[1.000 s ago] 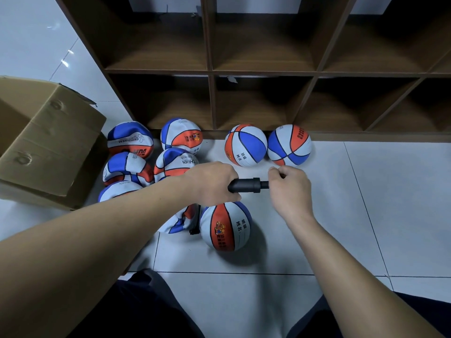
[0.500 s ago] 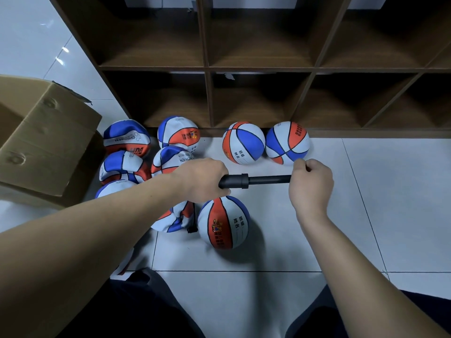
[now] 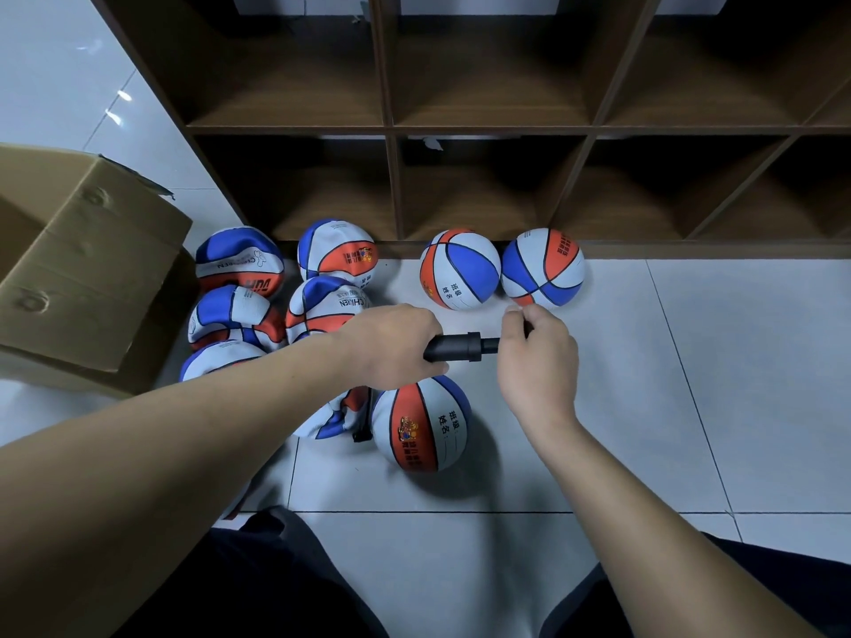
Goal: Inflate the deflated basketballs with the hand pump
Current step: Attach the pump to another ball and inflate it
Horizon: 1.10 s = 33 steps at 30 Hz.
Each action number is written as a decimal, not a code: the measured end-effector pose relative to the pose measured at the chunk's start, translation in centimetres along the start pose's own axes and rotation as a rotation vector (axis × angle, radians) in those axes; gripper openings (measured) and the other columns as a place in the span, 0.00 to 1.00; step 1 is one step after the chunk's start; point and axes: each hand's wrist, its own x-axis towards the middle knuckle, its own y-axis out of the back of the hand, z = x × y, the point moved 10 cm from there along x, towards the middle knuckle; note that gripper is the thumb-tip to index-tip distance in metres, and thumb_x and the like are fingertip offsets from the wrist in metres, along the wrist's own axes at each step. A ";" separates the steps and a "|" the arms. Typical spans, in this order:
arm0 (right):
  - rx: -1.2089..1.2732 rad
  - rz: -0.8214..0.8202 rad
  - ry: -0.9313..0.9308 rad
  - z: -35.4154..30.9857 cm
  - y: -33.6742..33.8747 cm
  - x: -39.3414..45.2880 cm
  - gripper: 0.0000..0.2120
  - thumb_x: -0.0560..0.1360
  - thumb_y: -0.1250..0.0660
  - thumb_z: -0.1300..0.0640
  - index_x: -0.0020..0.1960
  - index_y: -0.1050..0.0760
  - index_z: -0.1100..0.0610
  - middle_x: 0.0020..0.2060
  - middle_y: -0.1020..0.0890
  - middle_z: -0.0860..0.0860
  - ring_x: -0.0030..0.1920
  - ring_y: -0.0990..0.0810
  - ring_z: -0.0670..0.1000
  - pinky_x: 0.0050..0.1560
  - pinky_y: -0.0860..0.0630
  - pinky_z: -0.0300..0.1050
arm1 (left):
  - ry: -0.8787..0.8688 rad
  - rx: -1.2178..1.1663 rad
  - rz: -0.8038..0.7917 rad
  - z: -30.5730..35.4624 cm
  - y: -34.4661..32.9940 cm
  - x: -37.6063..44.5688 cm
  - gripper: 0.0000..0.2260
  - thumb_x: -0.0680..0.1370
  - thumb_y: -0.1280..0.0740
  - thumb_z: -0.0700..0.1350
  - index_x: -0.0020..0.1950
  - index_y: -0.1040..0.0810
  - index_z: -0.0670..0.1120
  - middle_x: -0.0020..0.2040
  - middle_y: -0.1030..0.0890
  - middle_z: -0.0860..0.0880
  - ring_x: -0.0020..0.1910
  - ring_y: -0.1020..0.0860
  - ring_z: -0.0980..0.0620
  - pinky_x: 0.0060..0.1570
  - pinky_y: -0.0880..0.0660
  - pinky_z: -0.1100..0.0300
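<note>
Head view: both hands on the hand pump [image 3: 456, 348] at frame centre.
Left hand [image 3: 391, 345] wraps the black barrel; right hand [image 3: 539, 349] grips the handle end, close against it, above a round basketball [image 3: 421, 425].

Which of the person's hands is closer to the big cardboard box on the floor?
Left. The left hand grips the black hand pump on the side toward the brown cardboard box; the right hand holds the pump's far end, farther away.
</note>
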 end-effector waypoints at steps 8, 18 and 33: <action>-0.048 -0.060 0.062 -1.0 -1.3 -1.1 0.19 0.86 0.41 0.52 0.37 0.35 0.55 0.30 0.27 0.51 0.33 0.28 0.50 0.31 0.35 0.46 | -0.020 -0.001 -0.014 0.9 -0.2 -0.1 0.14 0.80 0.31 0.59 0.41 0.23 0.51 0.33 0.22 0.51 0.32 0.24 0.51 0.34 0.26 0.55; 0.007 -0.196 -0.021 0.2 -2.0 0.1 0.21 0.85 0.37 0.49 0.36 0.33 0.57 0.29 0.29 0.50 0.32 0.30 0.53 0.32 0.32 0.47 | -0.035 -0.013 -0.037 0.8 -0.1 -0.1 0.14 0.80 0.31 0.60 0.41 0.24 0.52 0.33 0.24 0.53 0.32 0.25 0.53 0.35 0.27 0.55; 0.178 0.007 -0.304 6.0 2.5 3.1 0.22 0.78 0.35 0.57 0.31 0.44 0.53 0.24 0.44 0.46 0.33 0.43 0.55 0.36 0.43 0.51 | 0.036 0.051 -0.045 -2.8 -0.2 -0.2 0.14 0.80 0.30 0.58 0.40 0.26 0.52 0.35 0.21 0.51 0.36 0.22 0.50 0.38 0.23 0.54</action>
